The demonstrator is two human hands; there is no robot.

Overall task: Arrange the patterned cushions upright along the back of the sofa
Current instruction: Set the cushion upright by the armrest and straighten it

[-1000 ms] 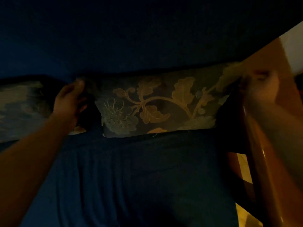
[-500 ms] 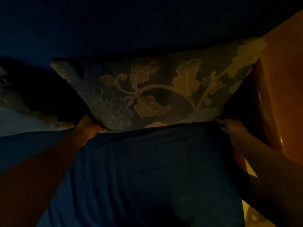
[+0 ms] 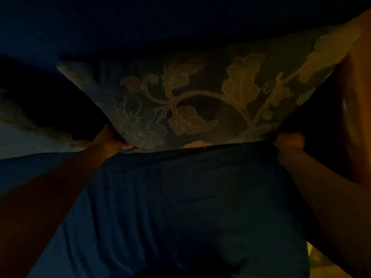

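Note:
A dark cushion with a pale leaf-and-vine pattern [image 3: 200,101] leans against the sofa's dark blue back [image 3: 160,27], its lower edge on the blue seat [image 3: 190,197]. My left hand [image 3: 110,140] grips its lower left corner. My right hand [image 3: 289,142] grips its lower right corner. A second patterned cushion [image 3: 22,125] lies dimly at the far left, mostly in shadow.
The scene is very dark. A wooden sofa arm [image 3: 355,101] rises at the right, right beside the cushion's right edge. A strip of pale floor [image 3: 321,263] shows at the bottom right.
Both hands have moved from the cushion's upper corners down to its lower corners and taken hold there. The cushion now stands taller against the back, and my view has come closer.

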